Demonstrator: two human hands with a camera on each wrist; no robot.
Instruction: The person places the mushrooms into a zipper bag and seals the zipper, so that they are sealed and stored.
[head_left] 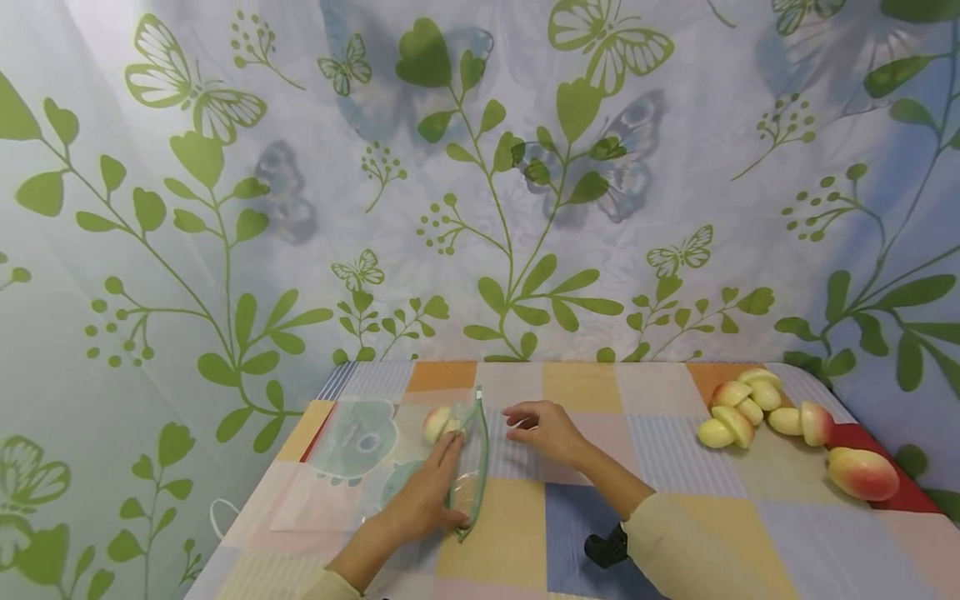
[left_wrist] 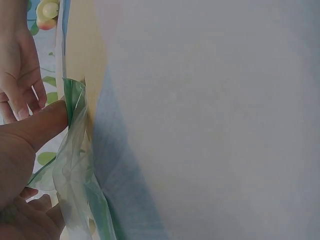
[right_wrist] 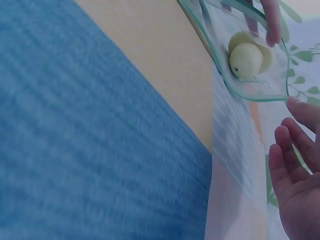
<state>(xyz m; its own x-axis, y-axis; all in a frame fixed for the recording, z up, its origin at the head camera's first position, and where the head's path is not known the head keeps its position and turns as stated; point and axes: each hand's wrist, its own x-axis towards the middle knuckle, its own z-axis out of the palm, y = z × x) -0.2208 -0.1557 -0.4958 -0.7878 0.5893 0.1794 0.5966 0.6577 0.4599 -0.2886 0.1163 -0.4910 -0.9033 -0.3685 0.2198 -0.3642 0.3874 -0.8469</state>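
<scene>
A clear zip bag [head_left: 423, 408] with green cartoon prints and a green zip edge lies on the table, its mouth facing right. Inside, near the mouth, is a yellow-and-pink mushroom-shaped piece [right_wrist: 246, 60]. My left hand [head_left: 427, 496] rests on the bag at its mouth, thumb and fingers spread apart. In the left wrist view, the left thumb [left_wrist: 47, 122] presses against the green zip edge [left_wrist: 75, 100], which gapes from the other side. Just right of the mouth, my right hand [head_left: 546, 429] hovers with loosely bent fingers and holds nothing.
Several yellow-and-pink mushroom-shaped pieces [head_left: 727, 425] lie at the table's far right. A larger yellow-and-red fruit-like piece [head_left: 862, 473] sits near the right edge. Patchwork cloth [head_left: 585, 392] covers the table. A leaf-and-butterfly curtain [head_left: 495, 208] hangs behind it.
</scene>
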